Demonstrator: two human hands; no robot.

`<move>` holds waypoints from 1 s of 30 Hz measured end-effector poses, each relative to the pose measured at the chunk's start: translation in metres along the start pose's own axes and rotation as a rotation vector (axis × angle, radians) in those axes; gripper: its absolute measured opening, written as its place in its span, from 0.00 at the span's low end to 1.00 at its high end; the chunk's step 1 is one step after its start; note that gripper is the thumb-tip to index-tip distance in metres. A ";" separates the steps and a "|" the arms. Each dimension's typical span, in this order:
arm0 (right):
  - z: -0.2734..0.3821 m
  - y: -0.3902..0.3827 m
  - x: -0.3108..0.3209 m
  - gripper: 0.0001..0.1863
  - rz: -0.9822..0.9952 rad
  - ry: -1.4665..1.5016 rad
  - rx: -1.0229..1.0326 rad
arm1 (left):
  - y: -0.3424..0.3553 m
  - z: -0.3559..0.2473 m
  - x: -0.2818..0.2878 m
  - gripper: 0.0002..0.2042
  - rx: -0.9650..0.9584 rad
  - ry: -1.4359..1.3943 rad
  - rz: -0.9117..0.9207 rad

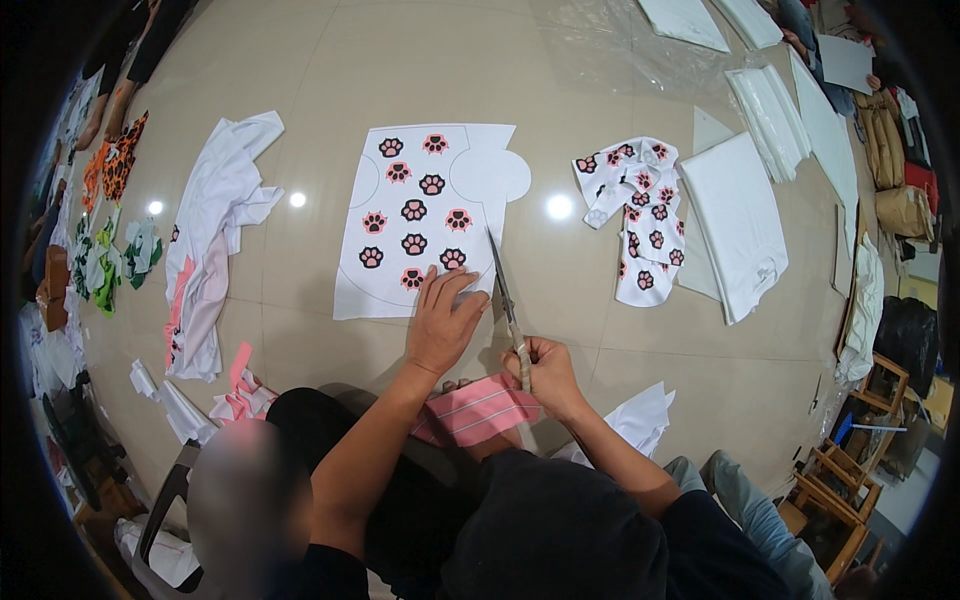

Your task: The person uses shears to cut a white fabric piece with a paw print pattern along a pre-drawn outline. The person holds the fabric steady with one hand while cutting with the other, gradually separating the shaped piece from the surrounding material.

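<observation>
A white cloth panel printed with black and pink paw prints lies flat on the floor in front of me, with thin curved outlines on it. My left hand presses on its lower right part, fingers stretched out. My right hand grips the wrapped handles of a pair of long scissors. The blades point away from me along the panel's right side, beside a curved flap. Close below both hands, a pink cloth with white stripes lies near my lap.
Cut paw-print pieces lie to the right, beside a folded white cloth stack. White and pink cloth is heaped at left. Wooden stools stand at the right rim, near another person's jeans-clad legs. Clear plastic lies at the far side.
</observation>
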State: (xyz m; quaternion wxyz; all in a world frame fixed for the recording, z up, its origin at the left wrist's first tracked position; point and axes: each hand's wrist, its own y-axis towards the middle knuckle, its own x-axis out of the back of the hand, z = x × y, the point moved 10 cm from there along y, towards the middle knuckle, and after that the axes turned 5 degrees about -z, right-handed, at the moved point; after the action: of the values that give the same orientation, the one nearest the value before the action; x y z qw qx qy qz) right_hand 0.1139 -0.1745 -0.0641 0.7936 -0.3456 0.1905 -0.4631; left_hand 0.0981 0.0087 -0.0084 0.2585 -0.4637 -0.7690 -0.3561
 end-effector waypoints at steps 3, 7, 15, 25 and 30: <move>-0.001 -0.001 0.000 0.10 0.000 0.009 -0.012 | 0.000 0.000 0.000 0.07 0.000 -0.001 0.001; 0.001 -0.003 -0.001 0.11 -0.003 0.009 -0.030 | 0.000 0.000 0.000 0.07 0.002 0.004 0.007; 0.009 0.003 -0.003 0.11 0.001 -0.018 -0.015 | -0.001 -0.001 0.001 0.08 -0.007 -0.001 -0.010; 0.015 0.007 -0.008 0.15 -0.032 0.050 -0.041 | -0.001 -0.001 0.002 0.08 -0.015 -0.005 -0.021; 0.014 0.008 -0.007 0.13 -0.026 0.040 -0.033 | 0.000 -0.001 0.002 0.08 -0.009 -0.005 -0.017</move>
State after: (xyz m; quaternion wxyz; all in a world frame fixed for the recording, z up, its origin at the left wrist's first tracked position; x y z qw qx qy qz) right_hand 0.1239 -0.1605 -0.0604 0.7777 -0.3516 0.2095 -0.4771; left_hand 0.0971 0.0093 -0.0060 0.2514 -0.4591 -0.7720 -0.3605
